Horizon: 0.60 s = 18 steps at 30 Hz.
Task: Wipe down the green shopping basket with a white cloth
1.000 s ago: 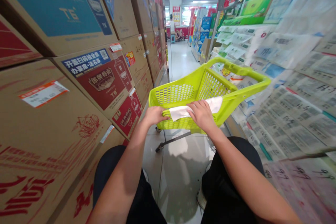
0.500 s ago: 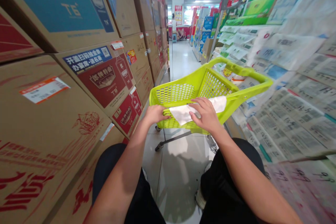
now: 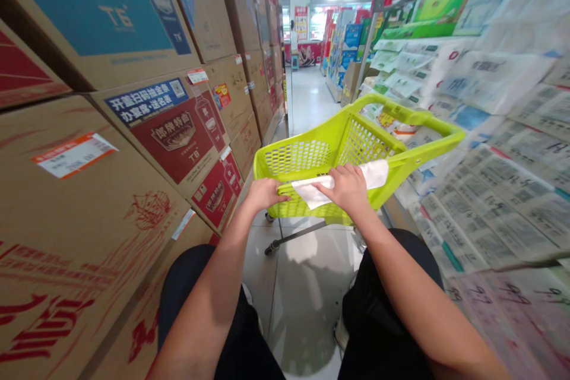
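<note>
Head | left hand on cart | right hand pressing cloth

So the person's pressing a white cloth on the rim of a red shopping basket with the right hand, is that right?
Not quite: the shopping basket is lime green, not red, as the head view shows. The rest holds: the right hand presses a white cloth on its near rim.

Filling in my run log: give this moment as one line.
left hand: grips basket rim | right hand: presses white cloth on green basket | aisle: cardboard boxes
</note>
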Available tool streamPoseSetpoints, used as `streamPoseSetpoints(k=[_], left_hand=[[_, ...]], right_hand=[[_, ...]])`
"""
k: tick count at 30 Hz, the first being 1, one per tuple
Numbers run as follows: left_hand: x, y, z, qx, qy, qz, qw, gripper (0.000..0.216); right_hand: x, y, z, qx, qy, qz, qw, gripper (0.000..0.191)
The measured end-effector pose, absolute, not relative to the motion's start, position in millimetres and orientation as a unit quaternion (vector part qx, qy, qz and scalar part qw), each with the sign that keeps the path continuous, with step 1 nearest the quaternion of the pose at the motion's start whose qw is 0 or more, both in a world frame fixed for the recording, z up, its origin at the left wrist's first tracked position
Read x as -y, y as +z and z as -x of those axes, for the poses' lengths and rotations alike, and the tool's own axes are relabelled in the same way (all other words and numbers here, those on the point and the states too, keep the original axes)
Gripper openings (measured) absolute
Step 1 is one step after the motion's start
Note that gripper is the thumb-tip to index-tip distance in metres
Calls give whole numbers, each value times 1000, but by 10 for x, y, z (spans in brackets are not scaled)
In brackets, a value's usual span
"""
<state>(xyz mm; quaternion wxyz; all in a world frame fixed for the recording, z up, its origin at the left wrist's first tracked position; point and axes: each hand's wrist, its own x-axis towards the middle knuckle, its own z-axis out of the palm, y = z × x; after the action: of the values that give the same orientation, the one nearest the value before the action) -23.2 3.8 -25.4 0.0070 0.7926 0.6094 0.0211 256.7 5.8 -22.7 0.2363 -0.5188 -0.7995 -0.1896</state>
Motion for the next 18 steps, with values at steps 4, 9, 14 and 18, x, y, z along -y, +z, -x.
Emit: streamPoseSetpoints(k=[4, 9, 14, 18], left_hand=[[-27, -223, 250, -611, 15, -791, 10, 45], [-19, -240, 196, -616, 14, -787, 5, 47], [21, -265, 108, -617, 16, -787, -3, 48], [68, -296, -9, -610, 19, -792, -8, 48]], right_hand=[[-99, -165, -2914, 777, -225, 531, 252, 53], [-92, -134, -3161, 762, -263, 533, 257, 48], [-82, -175, -3015, 770, -239, 536, 248, 46], [-43, -278, -2544, 807, -185, 508, 239, 44]])
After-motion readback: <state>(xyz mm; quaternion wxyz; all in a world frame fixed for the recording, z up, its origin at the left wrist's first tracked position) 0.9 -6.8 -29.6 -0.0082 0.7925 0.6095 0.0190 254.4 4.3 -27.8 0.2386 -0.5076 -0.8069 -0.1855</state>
